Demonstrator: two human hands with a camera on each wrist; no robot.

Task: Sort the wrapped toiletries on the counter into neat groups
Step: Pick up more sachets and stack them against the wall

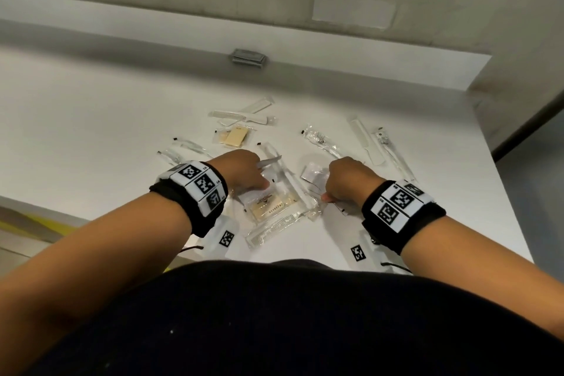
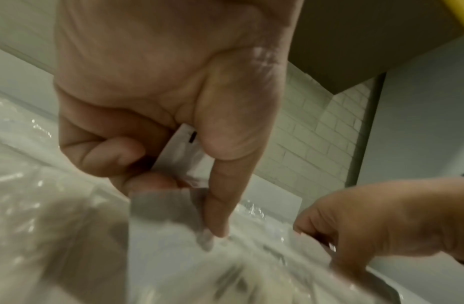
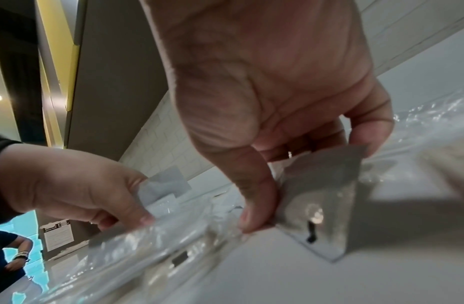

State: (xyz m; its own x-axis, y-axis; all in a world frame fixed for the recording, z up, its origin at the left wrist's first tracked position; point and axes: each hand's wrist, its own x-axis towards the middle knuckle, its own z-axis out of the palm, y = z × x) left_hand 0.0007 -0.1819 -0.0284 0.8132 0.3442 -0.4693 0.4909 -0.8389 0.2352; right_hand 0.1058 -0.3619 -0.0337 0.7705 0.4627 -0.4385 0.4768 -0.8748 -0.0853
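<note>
Wrapped toiletries lie scattered on a white counter (image 1: pixel 91 131). My left hand (image 1: pixel 254 169) pinches a small white sachet (image 1: pixel 272 160) between thumb (image 2: pixel 220 185) and curled fingers; the same sachet (image 2: pixel 183 147) shows in the left wrist view. My right hand (image 1: pixel 334 194) pinches a flat clear packet (image 3: pixel 322 197) by its edge, low over the counter, with the thumb (image 3: pixel 254 197) on one side. Between my hands sits a pile: a wrapped soap bar (image 1: pixel 268 207), a wrapped comb (image 1: pixel 271 229) and clear sleeves.
Further back lie two wrapped soaps (image 1: pixel 234 137), wrapped combs (image 1: pixel 244 114), a toothbrush sleeve (image 1: pixel 323 141), a white comb (image 1: pixel 364 140) and another sleeve (image 1: pixel 392 149). Clear sleeves (image 1: pixel 183 151) lie on the left. A grey fitting (image 1: pixel 248 58) sits at the wall. The counter's edge runs along the right.
</note>
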